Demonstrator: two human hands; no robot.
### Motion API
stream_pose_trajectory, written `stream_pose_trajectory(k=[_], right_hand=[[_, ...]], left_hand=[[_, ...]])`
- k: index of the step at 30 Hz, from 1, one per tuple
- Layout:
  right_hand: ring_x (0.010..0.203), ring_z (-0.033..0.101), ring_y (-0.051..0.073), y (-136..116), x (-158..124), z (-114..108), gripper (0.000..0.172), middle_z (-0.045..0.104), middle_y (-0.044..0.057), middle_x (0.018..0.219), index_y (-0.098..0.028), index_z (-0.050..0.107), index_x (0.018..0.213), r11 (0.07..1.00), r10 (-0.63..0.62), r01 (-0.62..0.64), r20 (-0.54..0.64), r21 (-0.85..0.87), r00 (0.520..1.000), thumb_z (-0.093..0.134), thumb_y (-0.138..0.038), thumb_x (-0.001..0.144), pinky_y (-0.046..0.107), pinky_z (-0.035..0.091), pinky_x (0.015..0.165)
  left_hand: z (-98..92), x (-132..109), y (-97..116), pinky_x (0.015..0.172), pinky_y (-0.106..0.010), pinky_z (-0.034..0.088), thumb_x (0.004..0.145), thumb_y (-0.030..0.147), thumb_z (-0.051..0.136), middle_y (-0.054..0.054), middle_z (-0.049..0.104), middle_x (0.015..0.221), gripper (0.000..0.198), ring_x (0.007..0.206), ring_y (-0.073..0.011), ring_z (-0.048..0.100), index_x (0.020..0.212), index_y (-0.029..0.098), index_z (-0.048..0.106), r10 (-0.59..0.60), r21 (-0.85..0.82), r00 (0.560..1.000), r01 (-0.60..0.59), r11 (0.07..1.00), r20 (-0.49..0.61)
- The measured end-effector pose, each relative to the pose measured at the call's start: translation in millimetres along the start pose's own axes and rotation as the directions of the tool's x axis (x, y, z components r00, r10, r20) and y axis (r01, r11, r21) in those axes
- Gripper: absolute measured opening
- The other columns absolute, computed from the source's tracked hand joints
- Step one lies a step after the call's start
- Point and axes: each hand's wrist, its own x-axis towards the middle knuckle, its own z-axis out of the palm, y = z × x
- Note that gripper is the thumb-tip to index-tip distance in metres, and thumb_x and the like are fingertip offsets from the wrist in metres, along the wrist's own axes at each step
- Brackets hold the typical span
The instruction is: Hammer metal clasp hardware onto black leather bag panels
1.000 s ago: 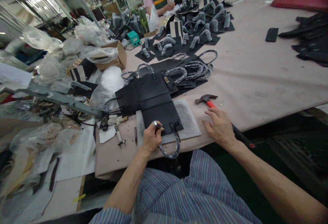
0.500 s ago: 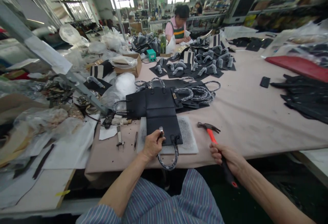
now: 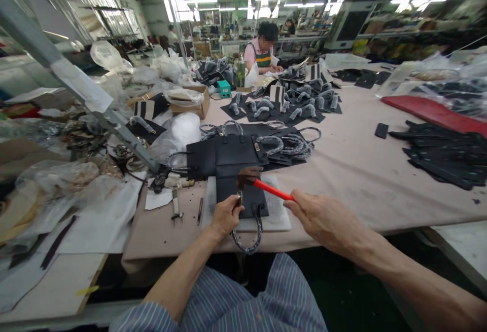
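My left hand (image 3: 227, 215) is closed around a short metal punch (image 3: 239, 198), held upright on a black leather bag panel (image 3: 249, 197). The panel lies over a pale slab (image 3: 280, 216), and its wrapped handle (image 3: 249, 248) hangs toward me. In my right hand (image 3: 314, 215) is a claw hammer (image 3: 272, 189) with a red shaft. Its head is at the top of the punch; whether the two touch I cannot tell. More black panels with plastic-wrapped handles (image 3: 291, 145) lie just beyond.
Left of the slab are pincers (image 3: 175, 205) and a thin metal rod (image 3: 200, 210). A slanted metal post (image 3: 125, 137) rises on the left beside plastic bags. Black pieces (image 3: 445, 154) and a phone-like black object (image 3: 381, 130) lie right. Across the table a person (image 3: 262, 50) works.
My right hand has swung the hammer up and left, from beside the slab to over the punch. My left hand stays in place with the punch. The view has shifted slightly.
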Motion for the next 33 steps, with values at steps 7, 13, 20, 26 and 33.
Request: stream_pose_trajectory(k=[7,13,20,26,33], right_hand=[[0.039,0.038,0.012,-9.7,-8.5,4.4,0.039,0.047,-0.004,0.054,-0.023,0.047,0.079,0.998,-0.02,0.039,-0.3,0.059,0.954,0.034,-0.046,0.108,0.028,0.023,0.044],[0.043,0.046,0.014,-14.9,-5.8,-5.9,0.036,0.05,-0.004,0.056,-0.023,0.049,0.082,0.96,0.141,-0.09,-0.179,0.266,0.974,0.04,-0.047,0.107,0.027,0.028,0.044],[0.04,0.035,0.013,-2.6,-15.2,16.1,0.039,0.047,-0.001,0.052,-0.024,0.044,0.074,0.996,0.058,-0.058,0.007,0.067,0.998,0.039,-0.049,0.103,0.031,0.017,0.047],[0.053,0.05,0.016,68.5,-25.6,46.2,0.036,0.055,0.001,0.061,-0.022,0.048,0.076,0.879,0.406,-0.453,0.263,0.15,0.875,0.037,-0.043,0.103,0.027,0.033,0.053],[0.076,0.065,0.026,134.2,-44.4,100.8,0.028,0.066,0.014,0.089,-0.014,0.061,0.097,0.734,0.676,-0.672,0.205,-0.101,0.708,0.042,-0.034,0.103,0.036,0.049,0.068]], left_hand=[[-0.7,1.0,1.0,0.076,-0.026,0.053,0.088,0.013,0.061,-0.002,0.07,0.086,0.01,0.078,-0.0158,0.067,0.095,0.02,0.062,-0.007,0.025,1.0,0.007,1.0,0.022],[-1.6,1.7,2.3,0.078,-0.026,0.053,0.088,0.011,0.061,-0.002,0.07,0.09,0.016,0.081,-0.0159,0.068,0.1,0.021,0.063,0.018,0.009,1.0,-0.018,1.0,0.016],[-1.8,0.6,-0.6,0.074,-0.026,0.051,0.088,0.013,0.061,-0.002,0.069,0.085,0.011,0.076,-0.0158,0.066,0.095,0.021,0.062,-0.004,0.024,0.999,0.003,1.0,0.043],[-3.4,0.5,0.0,0.075,-0.027,0.05,0.09,0.015,0.059,-0.002,0.067,0.085,0.007,0.076,-0.0152,0.064,0.095,0.02,0.06,-0.009,-0.003,0.999,0.009,1.0,0.045],[-8.4,2.1,3.9,0.078,-0.028,0.052,0.093,0.022,0.06,-0.002,0.068,0.091,0.014,0.08,-0.0158,0.065,0.107,0.022,0.062,-0.012,-0.048,0.997,0.016,0.999,0.083]])
